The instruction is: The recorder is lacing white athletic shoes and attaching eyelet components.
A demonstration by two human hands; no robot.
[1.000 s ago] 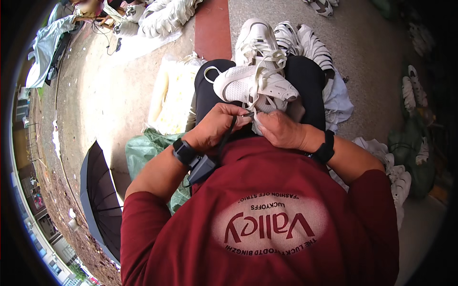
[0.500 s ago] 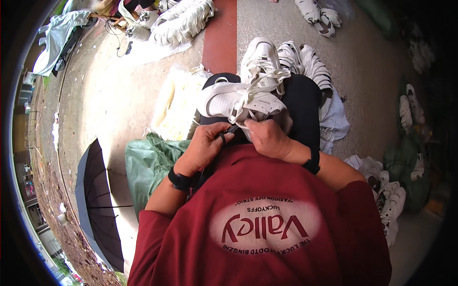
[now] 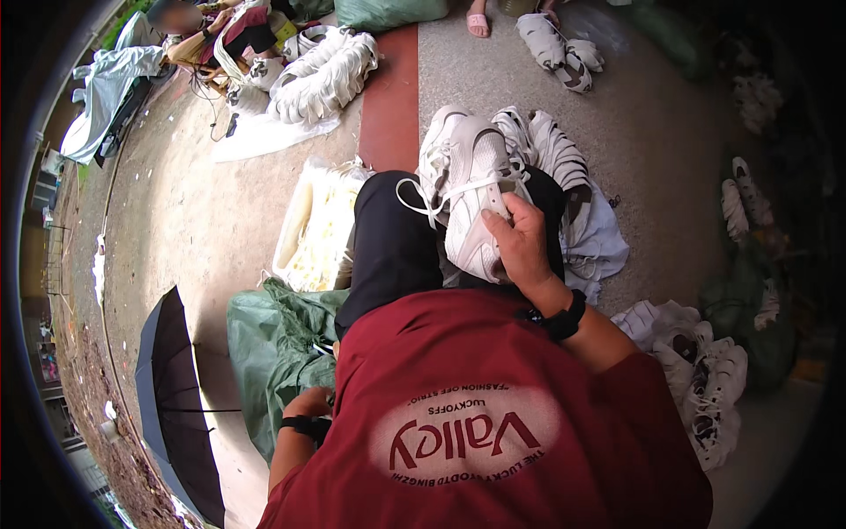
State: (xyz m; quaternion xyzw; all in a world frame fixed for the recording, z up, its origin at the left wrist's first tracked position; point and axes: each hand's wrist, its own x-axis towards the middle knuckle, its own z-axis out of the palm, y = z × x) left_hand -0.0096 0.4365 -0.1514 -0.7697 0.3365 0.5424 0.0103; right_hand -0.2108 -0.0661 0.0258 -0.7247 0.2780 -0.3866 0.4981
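Note:
My right hand (image 3: 522,231) grips a white sneaker (image 3: 478,189) by its heel end, above my lap. A white lace crosses this shoe, and a loop of it hangs out to the left. Just behind it, a second white sneaker (image 3: 435,154) is partly covered by the first. Down at my left side, my left hand (image 3: 310,403) is beside a crumpled green plastic bag (image 3: 273,331). Its fingers are mostly hidden along the edge of my shirt, so I cannot make out what they do.
A white bin (image 3: 304,198) of pale laces stands left of my knees. More white shoes (image 3: 564,163) lie beyond my right knee, and others (image 3: 705,379) at my right. An open dark umbrella (image 3: 172,397) lies at left. A person (image 3: 207,40) sits far left near a shoe pile (image 3: 326,79).
My left hand has left the laces and dropped back to my left side. My right hand now holds the sneaker, which has turned from crosswise to lengthwise.

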